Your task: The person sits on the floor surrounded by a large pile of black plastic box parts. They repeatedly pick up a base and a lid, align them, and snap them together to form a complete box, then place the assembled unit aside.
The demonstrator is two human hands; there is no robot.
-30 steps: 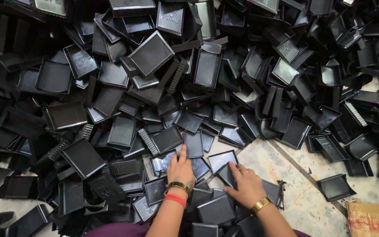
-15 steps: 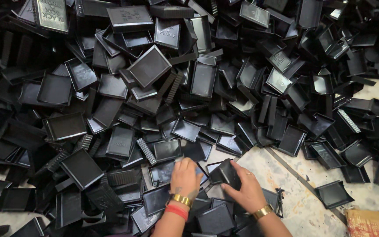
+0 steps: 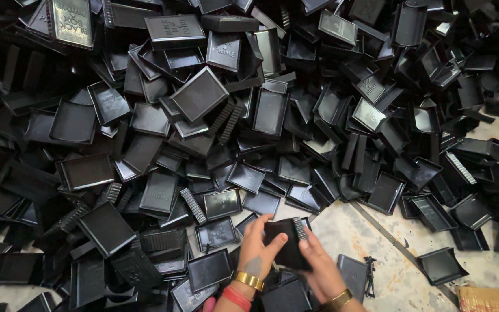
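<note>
Black tray (image 3: 287, 242) between both hands, tray heap (image 3: 203, 115) around.

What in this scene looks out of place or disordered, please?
The black plastic trays lie in a loose heap, tilted, overlapping and some face down, spreading over the speckled floor. One tray sits alone, apart from the heap. Both hands, left and right, hold one black piece. No damage can be made out.

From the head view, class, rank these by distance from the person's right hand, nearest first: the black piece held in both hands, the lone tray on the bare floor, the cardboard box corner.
1. Black piece, touching the right hand.
2. Lone tray, to its right.
3. Box corner, bottom right.
</note>
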